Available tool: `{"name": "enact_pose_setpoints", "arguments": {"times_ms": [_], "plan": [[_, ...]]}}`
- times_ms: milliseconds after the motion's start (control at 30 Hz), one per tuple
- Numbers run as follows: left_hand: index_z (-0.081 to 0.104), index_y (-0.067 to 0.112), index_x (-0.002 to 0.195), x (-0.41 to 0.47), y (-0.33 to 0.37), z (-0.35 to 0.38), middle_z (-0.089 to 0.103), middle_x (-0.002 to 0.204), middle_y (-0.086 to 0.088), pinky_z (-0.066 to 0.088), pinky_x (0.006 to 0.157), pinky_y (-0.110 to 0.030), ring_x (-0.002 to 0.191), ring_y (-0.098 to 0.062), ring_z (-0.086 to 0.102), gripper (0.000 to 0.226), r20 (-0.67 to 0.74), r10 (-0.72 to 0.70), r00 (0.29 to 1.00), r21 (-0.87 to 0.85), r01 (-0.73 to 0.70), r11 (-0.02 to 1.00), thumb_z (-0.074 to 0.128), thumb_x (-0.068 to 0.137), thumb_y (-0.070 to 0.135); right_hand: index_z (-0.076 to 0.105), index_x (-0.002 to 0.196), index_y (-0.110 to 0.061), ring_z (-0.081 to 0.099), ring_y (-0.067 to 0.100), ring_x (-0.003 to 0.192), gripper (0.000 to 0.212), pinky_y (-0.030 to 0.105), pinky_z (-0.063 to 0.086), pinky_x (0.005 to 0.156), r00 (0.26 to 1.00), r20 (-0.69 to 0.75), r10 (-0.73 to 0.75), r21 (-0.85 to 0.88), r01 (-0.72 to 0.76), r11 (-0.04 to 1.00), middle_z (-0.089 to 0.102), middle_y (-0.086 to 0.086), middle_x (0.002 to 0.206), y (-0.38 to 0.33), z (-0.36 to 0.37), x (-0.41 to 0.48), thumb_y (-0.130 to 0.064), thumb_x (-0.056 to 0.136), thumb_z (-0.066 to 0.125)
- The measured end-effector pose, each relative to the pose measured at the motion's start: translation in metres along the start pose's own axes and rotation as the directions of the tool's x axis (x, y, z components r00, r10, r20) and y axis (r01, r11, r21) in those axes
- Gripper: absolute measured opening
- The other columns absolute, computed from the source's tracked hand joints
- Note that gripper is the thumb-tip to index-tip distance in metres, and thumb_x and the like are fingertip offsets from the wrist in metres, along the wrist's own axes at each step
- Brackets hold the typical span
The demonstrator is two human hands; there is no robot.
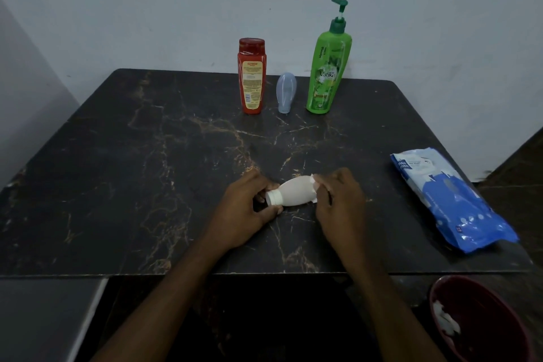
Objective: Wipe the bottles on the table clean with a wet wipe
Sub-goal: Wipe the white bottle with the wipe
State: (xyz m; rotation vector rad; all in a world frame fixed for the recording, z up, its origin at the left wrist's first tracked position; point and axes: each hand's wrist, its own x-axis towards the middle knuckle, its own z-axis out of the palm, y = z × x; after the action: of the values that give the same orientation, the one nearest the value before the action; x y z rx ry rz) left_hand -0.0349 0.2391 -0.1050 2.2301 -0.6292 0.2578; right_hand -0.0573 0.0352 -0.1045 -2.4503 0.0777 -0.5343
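A small pale bottle (295,192) with a white cap lies on its side near the front middle of the dark marble table (147,170). My left hand (246,209) grips its capped end. My right hand (340,200) holds a white wet wipe (315,182) against the bottle's wide end; most of the wipe is hidden under my fingers. At the back stand a red bottle (252,76) and a tall green pump bottle (327,67), with a small blue-grey tube (286,92) standing on its cap between them.
A blue pack of wet wipes (449,200) lies at the table's right edge. A dark red bin (482,320) holding white crumpled wipes sits on the floor at the lower right. A wall runs behind the table.
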Motion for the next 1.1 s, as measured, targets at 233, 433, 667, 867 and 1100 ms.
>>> {"name": "enact_pose_setpoints", "arguments": {"times_ms": [233, 433, 667, 867, 1100], "plan": [[0.067, 0.018, 0.100, -0.001, 0.002, 0.001, 0.060, 0.096, 0.007, 0.050, 0.073, -0.031, 0.084, -0.008, 0.058, 0.031, -0.001, -0.002, 1.000, -0.004, 0.002, 1.000, 0.085, 0.076, 0.017, 0.071, 0.103, -0.010, 0.054, 0.013, 0.082, 0.042, 0.024, 0.049, 0.065, 0.956, 0.062, -0.287, 0.078, 0.282, 0.956, 0.052, -0.001, 0.101, -0.039, 0.014, -0.018, -0.025, 0.090, 0.033], [0.069, 0.018, 0.105, 0.001, 0.001, 0.000, 0.062, 0.098, 0.007, 0.050, 0.074, -0.031, 0.085, -0.009, 0.060, 0.034, 0.001, 0.018, 1.000, -0.010, -0.018, 1.000, 0.086, 0.075, 0.018, 0.071, 0.109, -0.011, 0.055, 0.013, 0.080, 0.028, 0.024, 0.049, 0.070, 0.979, 0.032, -0.203, 0.063, 0.201, 0.978, 0.052, -0.004, 0.103, -0.023, 0.003, -0.010, -0.019, 0.096, 0.047], [0.070, 0.017, 0.106, 0.000, 0.001, 0.000, 0.062, 0.097, 0.005, 0.050, 0.074, -0.033, 0.084, -0.010, 0.059, 0.034, 0.003, 0.021, 1.000, -0.015, -0.021, 1.000, 0.086, 0.076, 0.019, 0.068, 0.120, -0.015, 0.056, 0.013, 0.092, 0.027, 0.012, 0.030, 0.072, 0.993, -0.048, 0.106, 0.020, -0.105, 0.994, 0.058, 0.003, 0.112, -0.003, 0.000, -0.011, -0.015, 0.096, 0.056], [0.069, 0.019, 0.105, 0.000, 0.003, 0.000, 0.062, 0.097, 0.007, 0.049, 0.074, -0.031, 0.085, -0.010, 0.059, 0.033, 0.001, 0.012, 1.000, 0.003, -0.012, 1.000, 0.086, 0.076, 0.019, 0.067, 0.118, -0.009, 0.057, 0.015, 0.088, 0.028, 0.027, 0.050, 0.079, 1.000, -0.008, 0.020, -0.006, -0.020, 1.000, 0.052, 0.003, 0.112, -0.027, -0.001, -0.008, -0.010, 0.093, 0.055], [0.067, 0.020, 0.101, 0.000, 0.004, 0.000, 0.059, 0.096, 0.010, 0.050, 0.073, -0.029, 0.084, -0.008, 0.058, 0.032, 0.005, 0.011, 1.000, 0.006, -0.011, 1.000, 0.086, 0.075, 0.018, 0.069, 0.116, -0.011, 0.056, 0.010, 0.083, 0.028, 0.017, 0.048, 0.074, 0.974, 0.046, -0.220, 0.097, 0.215, 0.972, 0.054, -0.003, 0.106, -0.027, 0.010, -0.025, -0.010, 0.091, 0.057]]}}
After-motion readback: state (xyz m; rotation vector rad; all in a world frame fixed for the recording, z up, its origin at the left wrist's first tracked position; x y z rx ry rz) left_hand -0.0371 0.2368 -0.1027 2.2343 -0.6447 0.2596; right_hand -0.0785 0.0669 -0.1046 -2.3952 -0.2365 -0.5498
